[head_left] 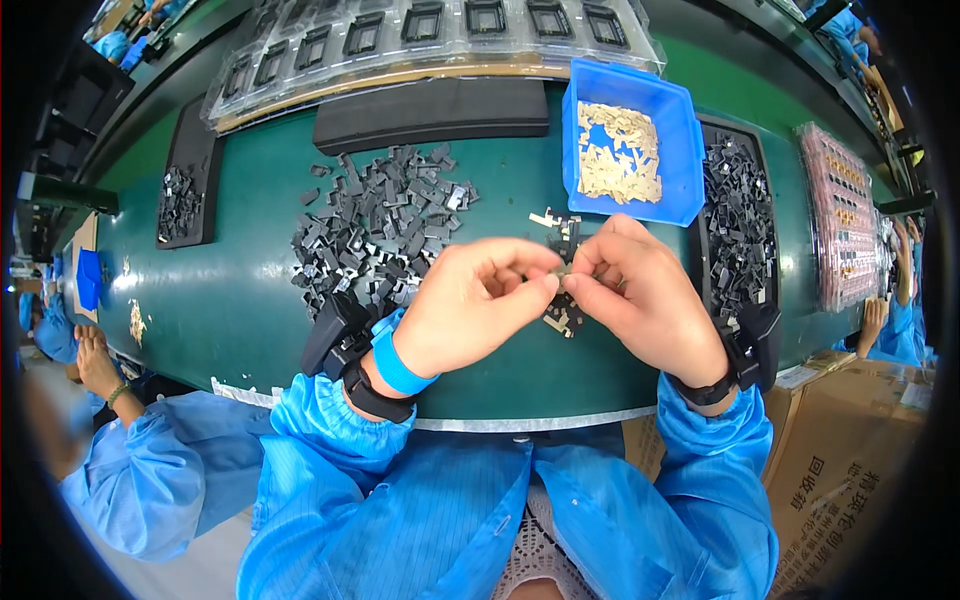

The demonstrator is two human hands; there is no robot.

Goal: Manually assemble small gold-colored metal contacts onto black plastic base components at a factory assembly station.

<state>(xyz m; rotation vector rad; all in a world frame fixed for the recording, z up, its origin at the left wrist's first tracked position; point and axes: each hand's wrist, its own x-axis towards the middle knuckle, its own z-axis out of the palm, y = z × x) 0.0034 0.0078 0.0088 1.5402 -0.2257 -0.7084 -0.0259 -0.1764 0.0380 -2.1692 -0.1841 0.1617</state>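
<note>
My left hand (485, 300) and my right hand (640, 290) meet above the green table, fingertips pinched together at one spot. Something tiny and pale shows between them, mostly covered by the fingers, so its kind cannot be told. Just beneath and beyond the fingertips lies a small cluster of black and cream pieces (563, 322). Left of my left hand spreads a large heap of small black plastic parts (375, 220). Beyond my right hand stands a blue bin (683, 150) holding many small cream-coloured strips (620, 165).
A black tray of black parts (740, 220) lies at right, with pink stacked trays (838, 215) past it. Another black tray (200, 200) sits at left. Across the back are a black foam block (430, 115) and clear moulded trays (430, 55). A co-worker's hand (97, 365) is at far left.
</note>
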